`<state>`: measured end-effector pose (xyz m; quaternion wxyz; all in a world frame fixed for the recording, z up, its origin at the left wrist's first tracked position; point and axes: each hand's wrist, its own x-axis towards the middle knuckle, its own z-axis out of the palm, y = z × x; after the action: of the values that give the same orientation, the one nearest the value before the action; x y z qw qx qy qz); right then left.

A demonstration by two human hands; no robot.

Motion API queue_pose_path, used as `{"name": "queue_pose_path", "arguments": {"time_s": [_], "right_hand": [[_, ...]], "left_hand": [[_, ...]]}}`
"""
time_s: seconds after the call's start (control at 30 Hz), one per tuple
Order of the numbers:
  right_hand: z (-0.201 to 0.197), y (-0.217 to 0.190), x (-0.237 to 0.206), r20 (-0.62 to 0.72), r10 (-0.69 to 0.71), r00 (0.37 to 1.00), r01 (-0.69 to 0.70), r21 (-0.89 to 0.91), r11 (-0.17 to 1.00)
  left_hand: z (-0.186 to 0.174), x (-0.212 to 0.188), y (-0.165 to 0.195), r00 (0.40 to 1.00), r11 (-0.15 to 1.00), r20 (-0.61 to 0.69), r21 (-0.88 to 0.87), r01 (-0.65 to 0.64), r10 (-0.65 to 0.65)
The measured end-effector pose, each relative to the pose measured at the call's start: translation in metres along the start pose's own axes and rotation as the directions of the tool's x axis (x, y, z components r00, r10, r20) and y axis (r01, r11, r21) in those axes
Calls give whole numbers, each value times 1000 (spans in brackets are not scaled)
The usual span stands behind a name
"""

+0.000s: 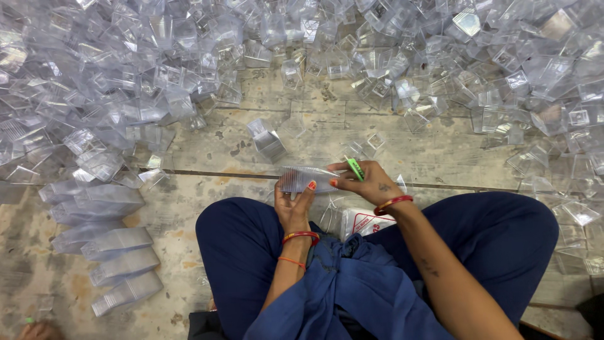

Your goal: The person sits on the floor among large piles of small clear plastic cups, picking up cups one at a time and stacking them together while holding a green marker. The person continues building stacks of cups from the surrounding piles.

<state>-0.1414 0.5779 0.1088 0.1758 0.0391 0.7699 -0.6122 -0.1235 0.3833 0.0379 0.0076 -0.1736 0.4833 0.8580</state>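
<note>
Hundreds of clear plastic cups (126, 75) crowd the floor; finished stacks (107, 252) lie left. Left hand (294, 208) and right hand (371, 182) pinch a nested cup stack (308, 179) above the lap, green tool (355, 168) tucked in right fingers. Plastic bag (365, 221) half hidden.

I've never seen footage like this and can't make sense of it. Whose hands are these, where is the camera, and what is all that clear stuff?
This is one picture from a camera worn on a person's head, looking straight down. So you see their own lap in dark blue clothing, legs crossed, sitting on a worn floor.

The left hand holds a stack of clear plastic cups lying sideways. The right hand touches the end of that stack and pinches a small green tool; what kind of tool is too small to tell.

Spread across the floor is a big heap of loose clear cups. At the left lie finished stacks in rows. A plastic bag rests in the lap.
</note>
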Motion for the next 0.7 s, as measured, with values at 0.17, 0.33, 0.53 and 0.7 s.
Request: {"name": "queue_pose_path", "arguments": {"time_s": [0.17,0.33,0.53,0.7], "right_hand": [[-17,6,-7,7,-114,993,114,13,993],[-10,8,-3,-163,-30,986,16,-85,996],[-6,18,2,-292,2,956,-2,-1,1000],[-34,18,0,-583,-232,779,67,-289,955]], "left_hand": [[1,2,-1,1000,1000,-17,-17,4,-5],[0,2,-4,997,997,17,4,-81,81],[-2,4,-2,998,998,-45,-48,42,-44],[-9,13,4,980,946,-61,-278,167,-191]]}}
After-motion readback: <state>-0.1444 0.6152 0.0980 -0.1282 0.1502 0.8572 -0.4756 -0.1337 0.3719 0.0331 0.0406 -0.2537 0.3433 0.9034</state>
